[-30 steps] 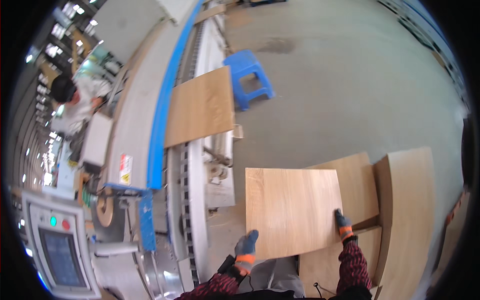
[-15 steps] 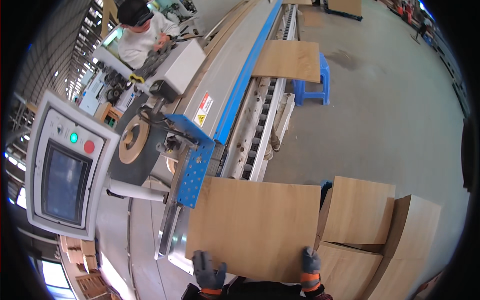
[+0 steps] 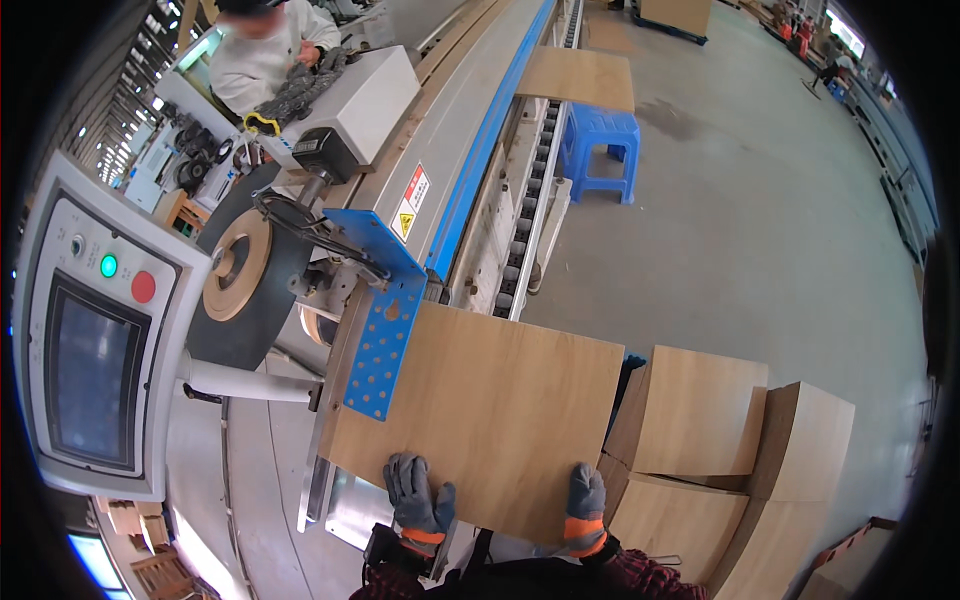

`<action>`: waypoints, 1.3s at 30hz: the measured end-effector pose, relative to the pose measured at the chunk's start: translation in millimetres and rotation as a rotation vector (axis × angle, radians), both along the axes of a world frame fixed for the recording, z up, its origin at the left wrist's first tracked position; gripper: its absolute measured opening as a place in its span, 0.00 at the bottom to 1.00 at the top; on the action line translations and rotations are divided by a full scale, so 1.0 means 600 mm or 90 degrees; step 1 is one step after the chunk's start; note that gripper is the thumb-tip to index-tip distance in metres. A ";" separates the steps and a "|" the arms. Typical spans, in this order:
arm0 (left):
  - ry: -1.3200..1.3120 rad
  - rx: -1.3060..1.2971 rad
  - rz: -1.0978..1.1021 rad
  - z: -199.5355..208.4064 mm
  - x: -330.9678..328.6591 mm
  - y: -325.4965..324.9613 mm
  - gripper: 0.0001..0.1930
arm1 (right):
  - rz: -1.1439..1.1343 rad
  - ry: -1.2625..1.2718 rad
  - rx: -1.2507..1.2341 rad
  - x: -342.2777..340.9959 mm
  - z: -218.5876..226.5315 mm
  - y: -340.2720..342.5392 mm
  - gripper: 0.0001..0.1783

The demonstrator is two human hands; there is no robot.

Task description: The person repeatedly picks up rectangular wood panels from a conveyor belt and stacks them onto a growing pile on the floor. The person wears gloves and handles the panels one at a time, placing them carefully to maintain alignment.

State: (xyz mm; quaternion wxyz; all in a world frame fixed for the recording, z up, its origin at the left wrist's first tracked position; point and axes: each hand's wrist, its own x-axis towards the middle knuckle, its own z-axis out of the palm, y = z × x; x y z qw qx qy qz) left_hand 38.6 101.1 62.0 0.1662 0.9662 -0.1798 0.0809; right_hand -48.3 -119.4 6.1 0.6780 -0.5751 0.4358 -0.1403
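A flat wood-grain panel (image 3: 490,410) lies at the infeed end of a long machine, its left edge passing under a blue perforated guard plate (image 3: 385,345). My left hand (image 3: 418,495), in a grey glove with an orange cuff, rests on the panel's near edge with its fingers stretched out flat and the thumb apart. At the near right corner, my right hand (image 3: 583,505), gloved alike, holds the panel's edge with the fingers close together; its thumb is hard to make out.
Stacked panels (image 3: 705,420) stand at my right. On the left is a control screen (image 3: 95,370) on an arm, beside a reel of edge strip (image 3: 238,265). Farther along, another panel (image 3: 580,78) juts out over a blue stool (image 3: 600,150). A co-worker (image 3: 265,55) is beyond the machine.
The panel has turned slightly and shifted left, its left edge now farther under the guard plate. Both hands have moved with it. The whole view has shifted a little.
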 end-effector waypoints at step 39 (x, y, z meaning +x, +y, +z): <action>0.750 -0.201 0.073 -0.514 -0.047 -0.555 0.35 | -0.083 0.746 -0.272 -0.335 -0.348 -0.667 0.47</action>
